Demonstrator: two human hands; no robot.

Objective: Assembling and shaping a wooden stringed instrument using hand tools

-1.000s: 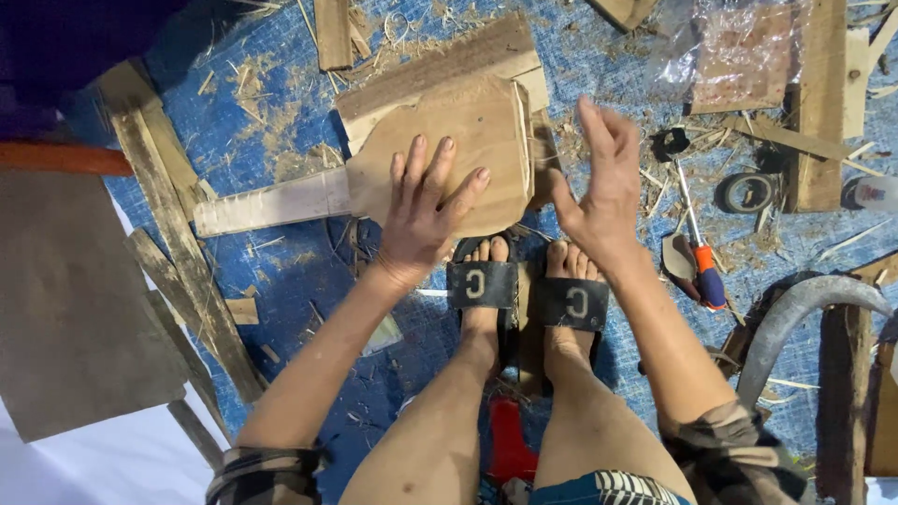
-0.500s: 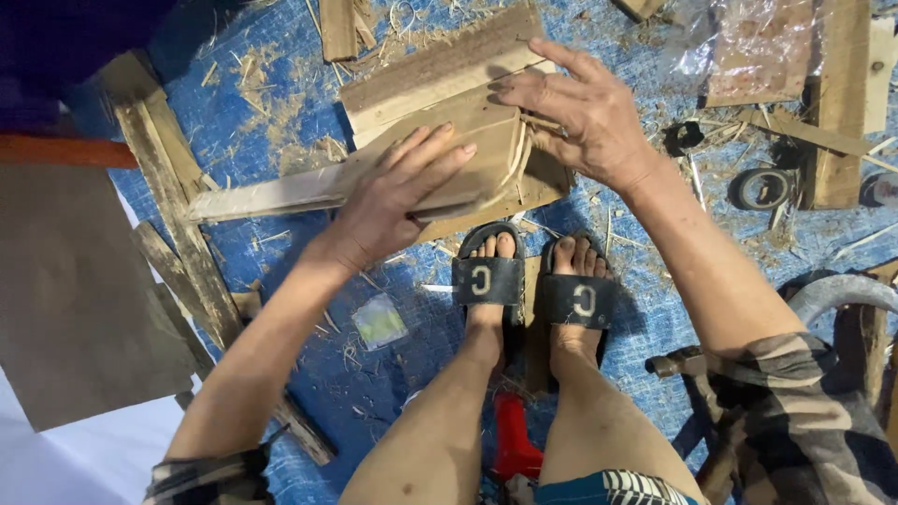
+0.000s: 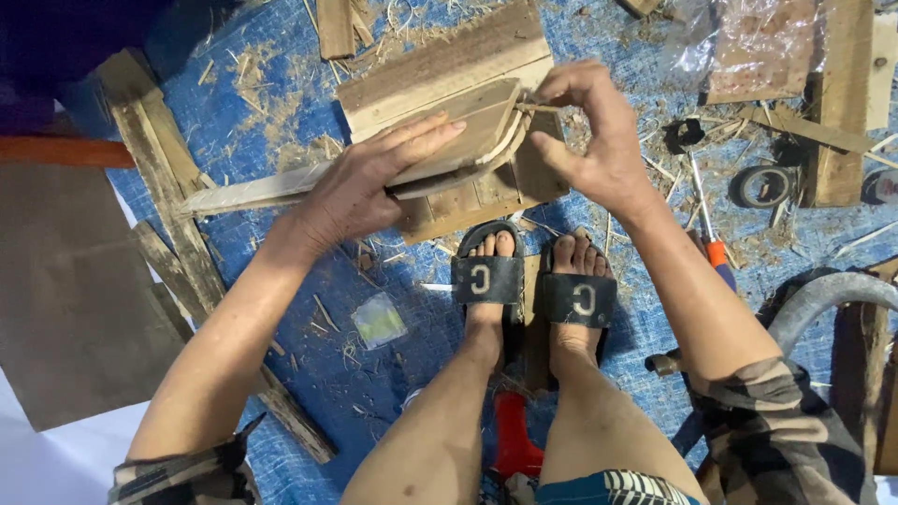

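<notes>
Fitting seems underway: left hand [image 3: 374, 182] lies open, flat atop the paddle-shaped wooden piece [image 3: 468, 140] just beyond the sandalled feet [image 3: 533, 281], right hand [image 3: 589, 140] pinching a thin sliver [image 3: 535, 108] at its edge, needing steady, precise pressure.

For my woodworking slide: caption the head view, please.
Left hand presses a paddle-shaped wooden piece while right hand pinches its curved edge, above sandalled feet.
</notes>
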